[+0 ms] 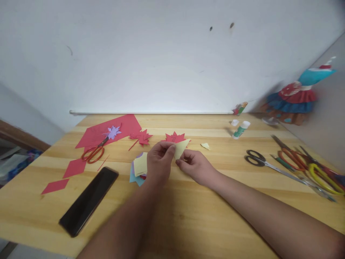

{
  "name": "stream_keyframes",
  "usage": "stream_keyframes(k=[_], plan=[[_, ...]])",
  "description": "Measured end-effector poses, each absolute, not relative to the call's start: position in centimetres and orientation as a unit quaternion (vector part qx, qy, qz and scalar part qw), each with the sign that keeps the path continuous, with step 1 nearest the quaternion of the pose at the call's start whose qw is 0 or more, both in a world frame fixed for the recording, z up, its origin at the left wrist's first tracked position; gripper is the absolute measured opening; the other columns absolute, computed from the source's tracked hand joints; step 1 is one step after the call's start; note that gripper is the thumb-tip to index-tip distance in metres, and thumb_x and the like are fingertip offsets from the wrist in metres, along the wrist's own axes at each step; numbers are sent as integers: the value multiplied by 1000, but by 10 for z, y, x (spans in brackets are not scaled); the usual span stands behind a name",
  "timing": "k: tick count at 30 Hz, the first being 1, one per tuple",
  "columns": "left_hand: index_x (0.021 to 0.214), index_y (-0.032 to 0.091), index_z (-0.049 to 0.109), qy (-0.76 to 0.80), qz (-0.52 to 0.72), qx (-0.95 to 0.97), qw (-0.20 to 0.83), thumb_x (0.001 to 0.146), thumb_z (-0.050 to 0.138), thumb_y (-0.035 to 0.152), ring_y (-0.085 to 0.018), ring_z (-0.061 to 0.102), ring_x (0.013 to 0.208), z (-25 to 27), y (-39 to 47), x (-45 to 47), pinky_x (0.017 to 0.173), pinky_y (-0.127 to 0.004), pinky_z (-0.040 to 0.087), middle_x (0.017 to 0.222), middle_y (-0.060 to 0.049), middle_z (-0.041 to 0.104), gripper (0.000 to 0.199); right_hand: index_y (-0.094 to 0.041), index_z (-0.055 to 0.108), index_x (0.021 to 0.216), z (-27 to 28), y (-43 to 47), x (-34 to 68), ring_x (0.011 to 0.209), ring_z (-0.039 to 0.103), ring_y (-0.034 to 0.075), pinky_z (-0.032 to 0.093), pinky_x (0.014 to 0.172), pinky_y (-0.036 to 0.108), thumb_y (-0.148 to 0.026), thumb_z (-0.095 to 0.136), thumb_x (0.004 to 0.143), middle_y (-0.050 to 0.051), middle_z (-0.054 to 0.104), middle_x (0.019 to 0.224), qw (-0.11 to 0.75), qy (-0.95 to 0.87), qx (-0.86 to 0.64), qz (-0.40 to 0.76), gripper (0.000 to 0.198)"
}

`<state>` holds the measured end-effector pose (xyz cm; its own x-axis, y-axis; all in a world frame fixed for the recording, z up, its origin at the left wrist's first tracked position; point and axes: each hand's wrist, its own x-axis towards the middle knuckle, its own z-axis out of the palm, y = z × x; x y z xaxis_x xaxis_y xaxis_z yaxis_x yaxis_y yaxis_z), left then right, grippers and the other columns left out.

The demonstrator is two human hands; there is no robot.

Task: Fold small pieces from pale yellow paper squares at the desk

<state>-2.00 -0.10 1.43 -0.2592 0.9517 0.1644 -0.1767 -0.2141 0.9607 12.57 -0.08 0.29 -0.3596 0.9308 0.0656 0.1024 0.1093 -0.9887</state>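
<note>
A folded, pointed piece of pale yellow paper (181,147) is held up over the table between my hands. My left hand (161,160) pinches its left side between thumb and fingers. My right hand (196,165) closes its thumb and fingers at the paper's lower right edge. Behind the paper lies a red paper star (174,136), partly hidden by it. Beside my left wrist sits a small stack of yellow paper (140,164) with purple and blue sheets beneath. A yellow scrap (205,146) lies beyond my right hand.
Orange-handled scissors (93,154), a purple paper star (114,132), red paper (88,133) and a phone (90,199) lie left. A glue stick (241,130) stands back right, near black-handled scissors (256,158), yellow-handled scissors (320,178) and a paper dress figure (299,95).
</note>
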Motion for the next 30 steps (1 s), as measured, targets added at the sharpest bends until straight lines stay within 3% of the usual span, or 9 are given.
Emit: stream_keyframes(k=[8,19,25,30], plan=[[81,19,75,457,644,425,442,75,82,35,-15,68,72,13,-2,-17,68,-27,55,77,-2,76,19,-22,48,75,5,-2,125,62,34,11,27,57,27,-27,57,84,-7,38,68,352,-660,-382,543,13],[80,19,74,458,645,413,452,74,81,33,-14,66,69,12,-3,-14,65,-25,53,75,-1,74,17,-23,46,72,8,-2,123,58,33,11,26,54,27,-26,57,80,-7,37,65,340,-677,-366,540,15],[80,19,73,444,678,382,443,75,82,33,-12,64,69,14,0,-18,68,-24,52,75,0,72,18,-22,55,70,10,-11,121,60,46,13,34,56,27,-17,59,71,-4,53,66,272,-717,-401,501,6],[81,19,73,448,679,375,443,73,84,36,-12,64,69,14,0,-19,68,-25,52,75,0,73,22,-23,55,73,10,-10,122,63,46,15,37,59,29,-31,57,84,-3,52,67,405,-656,-422,477,14]])
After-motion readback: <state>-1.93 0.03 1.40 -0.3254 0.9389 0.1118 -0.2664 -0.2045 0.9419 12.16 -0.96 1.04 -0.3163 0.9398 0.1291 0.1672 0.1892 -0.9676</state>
